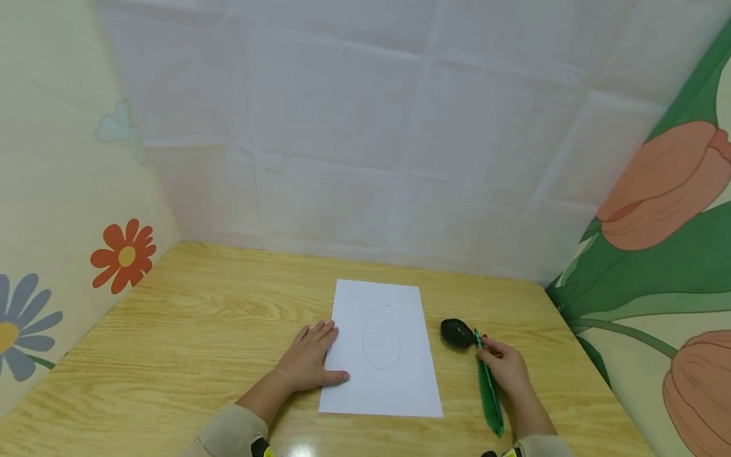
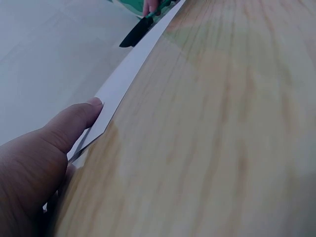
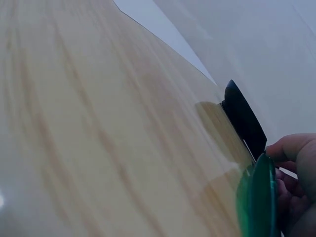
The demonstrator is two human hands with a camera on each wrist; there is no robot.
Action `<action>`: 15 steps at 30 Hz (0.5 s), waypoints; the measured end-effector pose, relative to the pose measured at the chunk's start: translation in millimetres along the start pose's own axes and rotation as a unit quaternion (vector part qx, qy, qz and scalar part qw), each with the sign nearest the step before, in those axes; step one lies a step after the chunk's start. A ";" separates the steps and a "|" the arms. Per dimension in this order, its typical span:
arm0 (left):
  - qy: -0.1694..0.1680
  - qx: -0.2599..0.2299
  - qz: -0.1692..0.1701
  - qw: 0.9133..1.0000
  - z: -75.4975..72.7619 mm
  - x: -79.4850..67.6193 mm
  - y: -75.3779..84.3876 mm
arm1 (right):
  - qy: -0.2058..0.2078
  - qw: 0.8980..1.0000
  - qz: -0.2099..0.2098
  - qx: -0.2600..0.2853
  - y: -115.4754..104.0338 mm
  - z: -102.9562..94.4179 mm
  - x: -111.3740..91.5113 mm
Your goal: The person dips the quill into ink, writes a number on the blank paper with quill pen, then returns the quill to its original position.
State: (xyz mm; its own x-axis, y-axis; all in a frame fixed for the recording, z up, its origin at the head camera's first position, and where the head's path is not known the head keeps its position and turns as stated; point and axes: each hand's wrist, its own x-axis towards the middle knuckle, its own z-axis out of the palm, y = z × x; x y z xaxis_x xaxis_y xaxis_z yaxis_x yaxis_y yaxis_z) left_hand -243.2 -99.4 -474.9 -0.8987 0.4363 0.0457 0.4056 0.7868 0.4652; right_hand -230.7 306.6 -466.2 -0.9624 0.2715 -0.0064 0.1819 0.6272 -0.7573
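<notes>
A white sheet of paper (image 1: 348, 298) lies on the table, with a thin curved pencil- or pen-like line (image 1: 362, 336) on it. My left hand (image 1: 308, 358) rests at the sheet's left edge, fingers extended and thumb (image 2: 79, 121) on the paper. To the right of the sheet, my right hand (image 1: 505, 365) pinches a long green feather-shaped thing (image 1: 491, 403) near its far end. Just beyond these fingertips is a glossy black oval thing (image 1: 457, 333), tapering toward the hand. Whether it is joined to the green thing I cannot tell.
The wood-grain table (image 1: 217, 304) is bounded by a white cloth backdrop (image 1: 342, 127) behind. Panels with printed flowers stand at the left (image 1: 57, 190) and right (image 1: 685, 285). Table surface lies left of the paper and right of my right hand.
</notes>
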 end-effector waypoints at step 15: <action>-0.009 -0.046 -0.002 0.999 -0.6 0.2 -0.7 | -0.019 0.998 -0.011 0.057 -39.7 -5.0 -1.2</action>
State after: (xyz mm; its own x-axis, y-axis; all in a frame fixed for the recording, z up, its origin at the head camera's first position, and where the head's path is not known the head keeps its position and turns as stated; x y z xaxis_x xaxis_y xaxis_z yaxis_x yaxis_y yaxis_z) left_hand -243.8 -100.1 -474.7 -0.8973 0.4406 0.0285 0.3835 0.7457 0.5448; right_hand -235.8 285.0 -432.9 -0.9733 0.2295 -0.0107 0.1375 0.5444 -0.8275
